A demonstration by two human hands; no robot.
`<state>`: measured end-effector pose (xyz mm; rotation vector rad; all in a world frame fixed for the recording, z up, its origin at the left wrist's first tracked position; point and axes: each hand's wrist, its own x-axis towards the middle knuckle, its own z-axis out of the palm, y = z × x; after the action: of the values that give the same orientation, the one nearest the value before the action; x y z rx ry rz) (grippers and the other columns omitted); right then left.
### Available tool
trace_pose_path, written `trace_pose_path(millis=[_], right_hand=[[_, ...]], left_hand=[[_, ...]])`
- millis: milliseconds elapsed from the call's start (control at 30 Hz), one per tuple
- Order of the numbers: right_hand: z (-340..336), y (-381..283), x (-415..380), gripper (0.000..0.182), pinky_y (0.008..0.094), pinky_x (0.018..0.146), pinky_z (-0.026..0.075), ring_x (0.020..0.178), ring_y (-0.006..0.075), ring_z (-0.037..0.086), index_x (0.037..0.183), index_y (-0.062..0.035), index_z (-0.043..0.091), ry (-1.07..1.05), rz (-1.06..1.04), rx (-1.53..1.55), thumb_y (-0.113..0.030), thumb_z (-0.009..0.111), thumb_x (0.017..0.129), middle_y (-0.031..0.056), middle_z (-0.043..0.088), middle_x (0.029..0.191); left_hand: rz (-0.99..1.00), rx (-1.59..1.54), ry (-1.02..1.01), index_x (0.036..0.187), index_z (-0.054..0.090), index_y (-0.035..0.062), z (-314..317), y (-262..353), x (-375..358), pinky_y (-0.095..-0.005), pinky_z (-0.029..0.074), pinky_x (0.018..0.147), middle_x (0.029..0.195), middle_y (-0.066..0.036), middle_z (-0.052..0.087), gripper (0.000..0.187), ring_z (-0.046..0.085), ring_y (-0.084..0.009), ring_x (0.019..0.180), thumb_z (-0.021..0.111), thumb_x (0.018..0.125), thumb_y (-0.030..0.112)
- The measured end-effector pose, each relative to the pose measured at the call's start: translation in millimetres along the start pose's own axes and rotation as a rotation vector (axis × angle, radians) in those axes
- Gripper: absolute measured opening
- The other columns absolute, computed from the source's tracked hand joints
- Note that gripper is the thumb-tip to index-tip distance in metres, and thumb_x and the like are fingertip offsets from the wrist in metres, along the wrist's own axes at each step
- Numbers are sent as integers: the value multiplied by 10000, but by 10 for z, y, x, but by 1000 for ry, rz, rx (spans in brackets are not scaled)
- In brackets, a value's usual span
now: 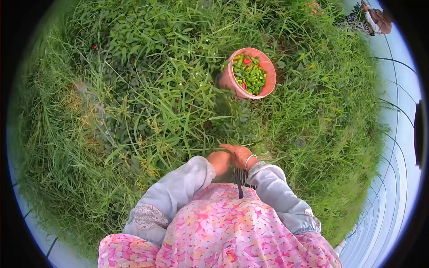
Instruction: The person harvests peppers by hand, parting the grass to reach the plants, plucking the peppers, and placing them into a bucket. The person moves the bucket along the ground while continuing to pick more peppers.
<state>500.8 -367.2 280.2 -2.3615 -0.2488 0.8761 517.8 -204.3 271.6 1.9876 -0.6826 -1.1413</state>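
Note:
My left hand (219, 162) and my right hand (241, 154) meet low in front of my body, over the plants. Both look closed, with the fingers curled inward and largely hidden. Whatever may be between them is too small or covered to make out. A pale bracelet circles my right wrist. Ahead of my hands, a little to the right, a pink bucket (227, 79) stands tilted among the plants. Inside it lie many green chili peppers (254, 76) and a few red ones. Neither hand touches the bucket.
Dense grass and weeds (147, 89) surround me, with broad-leaved plants (134, 35) at the upper left. A small red spot shows among the leaves there. Another person (379, 21) is at the far upper right. A pale sheet wall with dark hoops (395, 120) runs along the right.

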Motion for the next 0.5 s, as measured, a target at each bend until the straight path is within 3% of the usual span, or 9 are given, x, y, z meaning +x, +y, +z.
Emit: trace_pose_path(millis=[67, 167, 200, 233, 300, 367, 467, 500], right_hand=[[-59, -37, 96, 325, 399, 792, 475, 908, 343, 591, 1061, -110, 613, -266, 19, -207, -58, 544, 748, 168, 631, 967], [2, 220, -55, 247, 414, 784, 474, 904, 340, 596, 978, -97, 647, -354, 212, -233, -104, 525, 763, 175, 634, 953], [22, 344, -149, 243, 412, 778, 479, 897, 339, 600, 979, -95, 645, -405, 288, -299, -126, 526, 769, 175, 636, 947], [41, 502, -265, 243, 411, 771, 484, 890, 338, 605, 980, -94, 643, -460, 363, -365, -149, 527, 775, 176, 638, 940], [339, 1102, -626, 216, 410, 755, 499, 894, 324, 623, 893, -67, 671, -308, 475, -268, -121, 560, 716, 180, 649, 929], [382, 1454, -925, 224, 412, 765, 497, 900, 327, 621, 898, -67, 675, -338, 623, -275, -123, 564, 712, 184, 647, 933], [686, 2133, -1273, 282, 405, 791, 490, 916, 333, 615, 969, -59, 655, -500, 726, -251, -118, 563, 709, 182, 641, 965], [787, 2297, -1339, 307, 402, 799, 488, 919, 334, 613, 1001, -64, 642, -429, 689, -153, -109, 561, 708, 184, 638, 976]], left_hand=[[2, 138, -79, 788, 648, 83, -122, 50, -23, -422, 475, 678, 794, -143, 633, 168, 604, -343, 752, 581, 732, 226], [-29, 2, -171, 794, 637, 57, -331, 71, 27, -416, 474, 697, 806, -144, 637, 230, 606, -337, 764, 555, 772, 271], [30, -189, -103, 814, 637, 41, -353, -42, 62, -410, 467, 732, 827, -150, 639, 283, 600, -337, 790, 526, 805, 301], [-45, -174, -45, 841, 638, 44, -308, -126, 178, -409, 463, 744, 844, -153, 637, 286, 599, -335, 810, 523, 809, 304], [-191, -132, 73, 895, 639, 51, -185, -354, 543, -408, 456, 769, 877, -160, 633, 297, 596, -329, 850, 519, 816, 311], [-295, 3, 64, 1027, 611, 46, -32, -598, 962, -393, 442, 839, 985, -179, 622, 340, 584, -327, 948, 522, 827, 305], [-333, -67, 176, 1277, 419, 54, 100, -847, 1562, -371, 378, 963, 1243, -196, 492, 519, 487, -325, 1138, 534, 839, 307], [-335, -92, 215, 1343, 340, 61, 73, -796, 1720, -368, 351, 998, 1324, -196, 427, 594, 446, -330, 1190, 539, 843, 313]])
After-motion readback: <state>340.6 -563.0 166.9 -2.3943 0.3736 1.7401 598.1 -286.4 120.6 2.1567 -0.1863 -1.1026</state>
